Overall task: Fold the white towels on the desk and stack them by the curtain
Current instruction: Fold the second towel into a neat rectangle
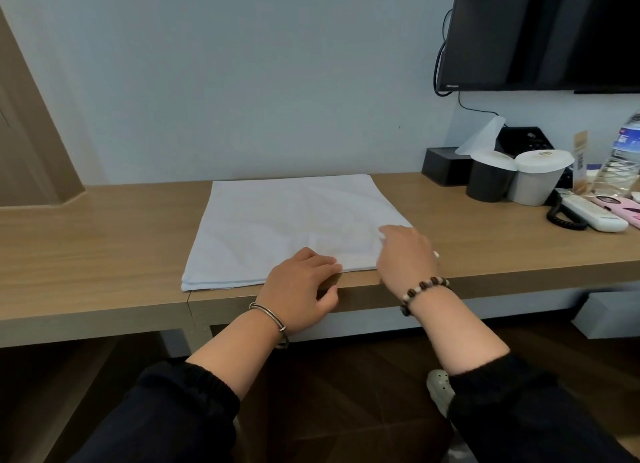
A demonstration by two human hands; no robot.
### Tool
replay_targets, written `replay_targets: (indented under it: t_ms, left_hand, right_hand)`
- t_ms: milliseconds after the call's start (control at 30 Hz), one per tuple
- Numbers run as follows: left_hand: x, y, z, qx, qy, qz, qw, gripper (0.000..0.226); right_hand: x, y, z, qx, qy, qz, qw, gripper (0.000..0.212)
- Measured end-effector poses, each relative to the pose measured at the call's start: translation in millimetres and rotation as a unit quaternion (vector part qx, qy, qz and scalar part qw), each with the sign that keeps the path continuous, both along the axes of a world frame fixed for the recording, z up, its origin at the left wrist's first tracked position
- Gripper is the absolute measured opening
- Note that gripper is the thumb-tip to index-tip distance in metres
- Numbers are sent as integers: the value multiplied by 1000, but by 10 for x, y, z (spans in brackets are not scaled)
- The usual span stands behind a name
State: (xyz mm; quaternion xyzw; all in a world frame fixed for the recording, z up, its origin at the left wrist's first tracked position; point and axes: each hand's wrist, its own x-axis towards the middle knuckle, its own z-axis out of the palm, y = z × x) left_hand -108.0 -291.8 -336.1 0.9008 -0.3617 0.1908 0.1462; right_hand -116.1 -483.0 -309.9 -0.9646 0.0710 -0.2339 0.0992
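A white towel (284,227) lies flat on the wooden desk (104,254), folded into a wide rectangle with layered edges showing at its near left corner. My left hand (298,286) rests palm down on the towel's near edge, with the thumb hanging over the desk's front. My right hand (405,254) covers the towel's near right corner, fingers spread and pointing left. Neither hand visibly pinches the cloth. The corner under my right hand is hidden.
At the right of the desk stand a black tissue box (446,166), two lidded cups (516,178), a water bottle (620,161), a corded phone (585,213) and a pink item. A TV (540,33) hangs above. A tan panel (31,140) stands at far left.
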Motion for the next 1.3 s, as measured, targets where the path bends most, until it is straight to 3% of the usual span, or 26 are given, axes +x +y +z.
replay_targets:
  t_ms: [233,367,533,733,967,1133,1300]
  left_hand:
    - [21,47,15,20,26,-14,999,39]
    - [60,212,28,18,28,56,998,39]
    - [92,729,-7,104,40,225,968,53]
    - [27,872,-19,102,31,280,954,52]
    - [-43,981,121,83,-7,210,974,37]
    - [-77,963,259,53,29,119,991,22]
    - [-42,1013,403,48,74,91,992,16]
  right_hand:
    - [371,62,-141,-39,202,-1,979,49]
    - [382,54,-157,-34,209,-4,977,52]
    - [367,18,-159,-28,210,-10,977,53]
    - [357,15,-162,-30,216,-27,975,56]
    - [494,-119,-78,-43,246,-8,968,54]
    - [639,-160,20,-59,291,-48,954,54]
    - [679,-137,41,-34,303,-52,951,52]
